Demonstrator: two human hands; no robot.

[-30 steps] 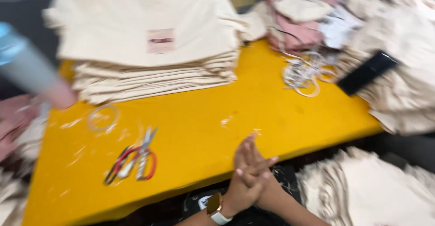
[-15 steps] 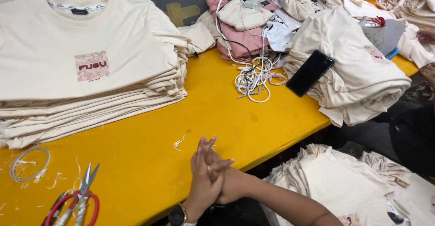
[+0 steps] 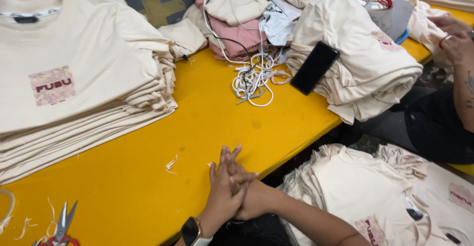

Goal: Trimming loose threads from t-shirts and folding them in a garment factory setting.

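My left hand (image 3: 219, 201), with a dark watch (image 3: 190, 231) on its wrist, and my right hand (image 3: 249, 196) are pressed palm to palm over the front edge of the yellow table (image 3: 212, 122). The fingers point away from me and are slightly spread. Neither hand holds anything. A few pale thread scraps (image 3: 171, 164) lie on the table just left of them. Scissors with red handles (image 3: 61, 226) lie at the lower left.
A tall stack of folded cream T-shirts (image 3: 84, 88) fills the left. White cords (image 3: 254, 80), pink and cream garments (image 3: 237, 29) and a black phone (image 3: 314, 67) on a cream pile (image 3: 365, 73) lie behind. More shirts (image 3: 375, 196) sit below the table. Another person's hand (image 3: 456, 41) is at right.
My hands have stayed pressed together at the table edge. The view has swung right and closer, so the scissors slid to the lower left and the other person's arm came into sight.
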